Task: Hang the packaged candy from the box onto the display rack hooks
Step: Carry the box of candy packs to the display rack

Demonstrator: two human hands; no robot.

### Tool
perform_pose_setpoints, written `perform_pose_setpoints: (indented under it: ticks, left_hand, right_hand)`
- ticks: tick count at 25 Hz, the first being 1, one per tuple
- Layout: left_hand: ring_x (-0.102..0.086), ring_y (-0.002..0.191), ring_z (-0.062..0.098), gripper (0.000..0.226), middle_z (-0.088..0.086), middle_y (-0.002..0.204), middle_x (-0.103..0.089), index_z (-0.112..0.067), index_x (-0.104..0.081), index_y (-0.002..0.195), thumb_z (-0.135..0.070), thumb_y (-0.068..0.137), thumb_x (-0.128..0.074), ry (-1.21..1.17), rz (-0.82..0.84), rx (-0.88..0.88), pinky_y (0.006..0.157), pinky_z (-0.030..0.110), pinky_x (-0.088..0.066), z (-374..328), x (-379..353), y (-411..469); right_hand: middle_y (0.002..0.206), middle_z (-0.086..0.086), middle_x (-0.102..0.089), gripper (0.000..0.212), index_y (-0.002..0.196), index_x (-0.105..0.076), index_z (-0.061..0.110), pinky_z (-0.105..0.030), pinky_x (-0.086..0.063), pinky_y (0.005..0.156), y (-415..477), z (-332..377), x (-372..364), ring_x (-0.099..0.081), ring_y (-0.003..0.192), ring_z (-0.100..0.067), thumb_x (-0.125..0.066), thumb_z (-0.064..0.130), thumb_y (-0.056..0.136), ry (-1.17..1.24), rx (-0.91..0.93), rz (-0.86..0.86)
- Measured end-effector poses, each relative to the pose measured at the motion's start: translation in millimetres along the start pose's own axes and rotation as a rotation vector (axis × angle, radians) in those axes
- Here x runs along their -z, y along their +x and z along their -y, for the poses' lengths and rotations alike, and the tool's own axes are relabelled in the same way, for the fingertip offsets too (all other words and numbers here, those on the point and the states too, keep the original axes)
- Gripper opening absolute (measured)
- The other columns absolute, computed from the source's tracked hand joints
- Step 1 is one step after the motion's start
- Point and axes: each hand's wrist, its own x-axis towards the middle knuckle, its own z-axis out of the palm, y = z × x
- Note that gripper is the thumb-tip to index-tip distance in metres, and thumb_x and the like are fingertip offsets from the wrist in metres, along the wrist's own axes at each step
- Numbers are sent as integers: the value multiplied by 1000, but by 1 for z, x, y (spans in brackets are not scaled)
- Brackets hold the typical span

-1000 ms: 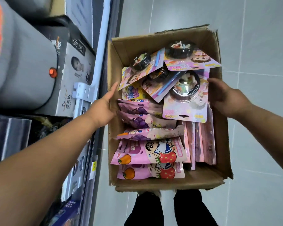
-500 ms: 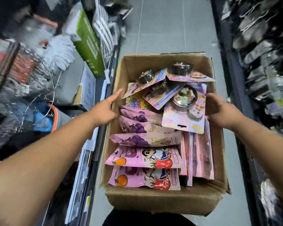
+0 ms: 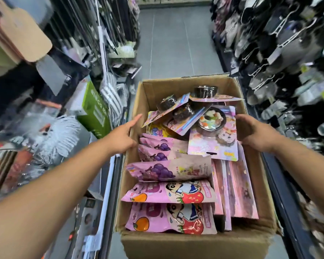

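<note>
Head view. Cardboard box (image 3: 195, 243) is held at mid-frame over the grey tiled aisle floor (image 3: 176, 43), open top toward the camera.

Left grip (image 3: 122, 139): spread, fingers straight and laid flat against the outside of the box's left wall, index finger pointing along the rim.

Right grip (image 3: 254, 133): hooked over the rim of the right wall, clasping it; the fingertips are hidden.

Contents, all inside the box:
- Pink grape candy bags (image 3: 168, 170) lie overlapped down the left side.
- Nearest the camera lie two pink bags with a cartoon boy, an orange and a strawberry (image 3: 168, 193).
- Flat pink packs (image 3: 238, 187) stand on edge along the right wall.
- Blister cards carrying small dark bowls (image 3: 213, 139) are piled loosely at the far end, tilted over one another.

Surroundings are motion-blurred. On the left is shelving with a green carton (image 3: 94, 113). On the right is a display rack (image 3: 288, 62) of dark goods on white hangers. No candy can be made out on that rack.
</note>
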Motion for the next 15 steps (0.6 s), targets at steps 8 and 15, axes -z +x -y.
perform_pose_setpoints:
  ticks: [8,15]
  left_hand:
    - [-40,45,18,103,12,91,-63,-52,-21,153,15,83,-56,81,-15,11,39,25,-36,-82,93,177]
    - [-41,44,14,104,14,109,-60,-52,-21,153,15,83,-57,47,-89,82,35,20,-35,-140,148,335]
  right_hand:
    - [125,-15,-60,84,146,-37,37,-37,-55,78,181,39,79,-65,95,-33,-67,1,76,28,-3,-7]
    - [119,-16,-64,86,146,-34,40,-43,-59,81,392,77,155,-67,94,-34,-66,-1,77,-4,69,58]
